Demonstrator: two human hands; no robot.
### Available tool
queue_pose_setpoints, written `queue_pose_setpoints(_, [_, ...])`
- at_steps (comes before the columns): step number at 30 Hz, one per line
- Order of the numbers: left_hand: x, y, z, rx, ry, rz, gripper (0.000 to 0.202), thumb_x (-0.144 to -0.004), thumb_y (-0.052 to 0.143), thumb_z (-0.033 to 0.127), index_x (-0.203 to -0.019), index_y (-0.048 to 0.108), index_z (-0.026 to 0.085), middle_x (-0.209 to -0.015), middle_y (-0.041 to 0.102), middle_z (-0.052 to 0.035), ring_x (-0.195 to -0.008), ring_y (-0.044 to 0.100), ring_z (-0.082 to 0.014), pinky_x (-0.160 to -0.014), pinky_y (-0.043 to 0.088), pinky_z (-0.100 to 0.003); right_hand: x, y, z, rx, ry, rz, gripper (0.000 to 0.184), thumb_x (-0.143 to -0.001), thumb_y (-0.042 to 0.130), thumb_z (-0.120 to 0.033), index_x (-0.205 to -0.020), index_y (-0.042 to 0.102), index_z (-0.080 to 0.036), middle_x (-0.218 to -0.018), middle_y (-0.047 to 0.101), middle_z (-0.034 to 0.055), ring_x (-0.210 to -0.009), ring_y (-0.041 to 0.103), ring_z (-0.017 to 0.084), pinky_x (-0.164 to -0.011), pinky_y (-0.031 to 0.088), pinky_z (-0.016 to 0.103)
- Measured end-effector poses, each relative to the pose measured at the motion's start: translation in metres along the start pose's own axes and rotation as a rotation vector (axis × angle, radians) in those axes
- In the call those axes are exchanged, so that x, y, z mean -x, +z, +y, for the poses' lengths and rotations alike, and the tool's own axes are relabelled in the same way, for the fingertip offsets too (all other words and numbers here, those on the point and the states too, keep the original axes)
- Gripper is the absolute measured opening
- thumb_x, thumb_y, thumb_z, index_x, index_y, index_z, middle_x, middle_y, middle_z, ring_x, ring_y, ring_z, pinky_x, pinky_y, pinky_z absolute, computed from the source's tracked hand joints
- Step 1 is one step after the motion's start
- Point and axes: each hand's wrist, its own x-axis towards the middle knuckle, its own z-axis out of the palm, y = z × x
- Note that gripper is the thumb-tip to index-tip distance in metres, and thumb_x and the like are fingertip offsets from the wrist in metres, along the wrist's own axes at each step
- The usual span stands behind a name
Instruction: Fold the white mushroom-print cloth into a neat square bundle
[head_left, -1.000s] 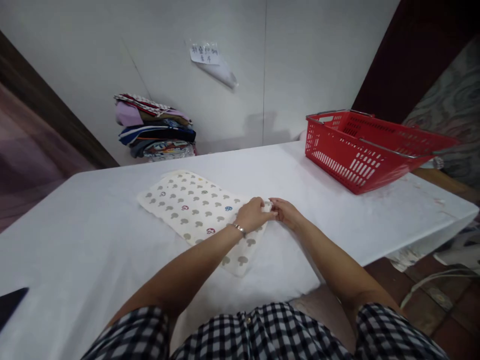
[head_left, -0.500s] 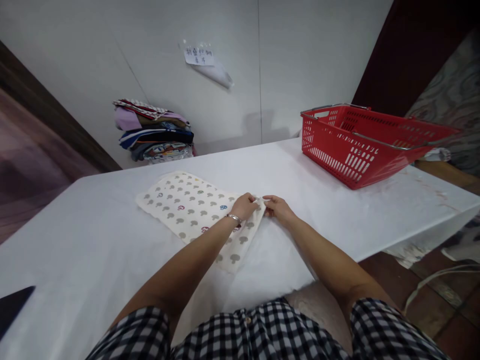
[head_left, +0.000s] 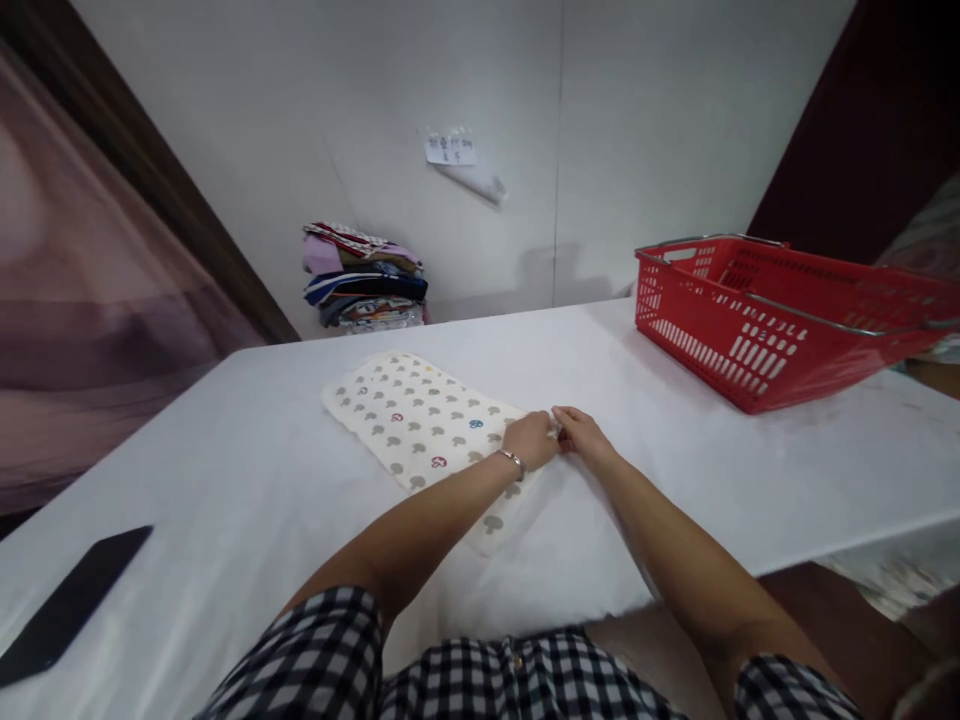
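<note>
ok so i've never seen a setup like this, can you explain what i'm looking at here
There is no machine: these are a person's own bare hands. The camera is worn on the head and looks forward and down, so both arms reach away from you. On the white-covered table lies a mushroom-print cloth. The left hand, with a bracelet at its wrist, and the right hand meet at the cloth's right end; their exact grip is too small to tell. A red basket stands to the right, and a dark flat object lies at near left.
</note>
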Motion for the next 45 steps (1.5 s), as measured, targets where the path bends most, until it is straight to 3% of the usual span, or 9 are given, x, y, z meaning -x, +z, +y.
queue_pose_setpoints(7, [0.004, -0.001, -0.011, 0.22, 0.036, -0.071, 0.021, -0.076, 0.051, 0.034, -0.08, 0.068, 0.022, -0.083, 0.069, -0.0023, -0.081, 0.063, -0.0191, -0.07, 0.047, -0.028, -0.006, -0.001, 0.011, 0.208, -0.069, -0.024, 0.038, -0.068, 0.067, -0.04, -0.098, 0.057, -0.018, -0.054, 0.057, -0.0049, -0.038, 0.047, 0.01, -0.037, 0.037, 0.022])
queue_pose_setpoints(11, [0.015, -0.013, -0.034, 0.321, 0.003, -0.039, 0.026, -0.078, 0.05, 0.034, -0.094, 0.067, 0.022, -0.091, 0.07, -0.0004, -0.08, 0.063, -0.016, -0.074, 0.048, -0.025, -0.006, -0.003, 0.013, 0.363, -0.125, 0.001, 0.037, -0.073, 0.058, -0.042, -0.1, 0.058, -0.017, -0.05, 0.053, -0.0061, -0.034, 0.044, 0.01, -0.033, 0.033, 0.022])
queue_pose_setpoints(14, [0.025, -0.026, -0.073, 0.201, 0.013, 0.086, 0.031, -0.079, 0.052, 0.036, -0.104, 0.064, 0.022, -0.108, 0.066, -0.0033, -0.095, 0.061, -0.0184, -0.087, 0.046, -0.028, -0.006, -0.006, 0.015, 0.429, -0.13, -0.005, 0.039, -0.075, 0.054, -0.044, -0.103, 0.059, -0.017, -0.053, 0.055, -0.0053, -0.035, 0.042, 0.009, -0.034, 0.032, 0.022])
queue_pose_setpoints(17, [0.027, -0.045, -0.13, -0.008, -0.004, 0.197, 0.042, -0.085, 0.046, 0.043, -0.118, 0.056, 0.021, -0.13, 0.054, -0.0069, -0.121, 0.046, -0.022, -0.104, 0.032, -0.035, -0.009, -0.01, 0.019, 0.48, -0.168, 0.01, 0.041, -0.076, 0.052, -0.045, -0.104, 0.06, -0.016, -0.057, 0.058, -0.003, -0.043, 0.049, 0.011, -0.042, 0.039, 0.023])
queue_pose_setpoints(21, [0.025, -0.06, -0.201, -0.164, -0.352, 0.14, 0.056, -0.087, 0.036, 0.054, -0.132, 0.042, 0.022, -0.147, 0.032, -0.009, -0.136, 0.024, -0.0264, -0.109, 0.018, -0.048, -0.014, -0.016, 0.025, 0.656, -0.262, 0.049, 0.04, -0.077, 0.05, -0.044, -0.104, 0.061, -0.017, -0.064, 0.062, -0.0011, -0.054, 0.056, 0.015, -0.055, 0.045, 0.027])
queue_pose_setpoints(24, [0.024, -0.061, -0.224, -0.153, -0.392, 0.099, 0.062, -0.087, 0.029, 0.059, -0.135, 0.037, 0.021, -0.15, 0.024, -0.0094, -0.138, 0.017, -0.0263, -0.11, 0.014, -0.049, -0.015, -0.018, 0.025, 0.795, -0.312, 0.062, 0.039, -0.079, 0.046, -0.044, -0.104, 0.062, -0.019, -0.066, 0.064, -0.0004, -0.059, 0.057, 0.017, -0.06, 0.044, 0.029])
queue_pose_setpoints(30, [0.0, -0.065, -0.216, -0.157, -0.34, 0.125, 0.054, -0.089, 0.03, 0.054, -0.132, 0.042, 0.023, -0.148, 0.03, -0.0089, -0.136, 0.024, -0.0275, -0.107, 0.02, -0.051, -0.011, -0.017, 0.019, 0.832, -0.304, 0.034, 0.041, -0.08, 0.044, -0.045, -0.105, 0.063, -0.018, -0.071, 0.066, 0.001, -0.063, 0.058, 0.017, -0.061, 0.044, 0.028])
queue_pose_setpoints(38, [-0.07, -0.052, -0.191, -0.231, 0.129, 0.192, 0.035, -0.087, 0.04, 0.02, -0.117, 0.057, 0.024, -0.133, 0.052, -0.0025, -0.13, 0.036, -0.0226, -0.106, 0.028, -0.044, -0.004, -0.016, 0.01, 0.769, -0.28, -0.048, 0.038, -0.082, 0.045, -0.045, -0.101, 0.067, -0.02, -0.075, 0.068, 0.001, -0.065, 0.058, 0.017, -0.06, 0.043, 0.027])
queue_pose_setpoints(45, [-0.087, -0.053, -0.195, -0.032, 0.374, 0.096, 0.022, -0.084, 0.049, 0.029, -0.091, 0.069, 0.022, -0.098, 0.07, -0.0029, -0.098, 0.06, -0.0182, -0.094, 0.041, -0.035, 0.002, -0.012, 0.002, 0.755, -0.258, -0.075, 0.038, -0.084, 0.043, -0.046, -0.099, 0.067, -0.021, -0.077, 0.067, 0.0013, -0.07, 0.058, 0.018, -0.064, 0.043, 0.028])
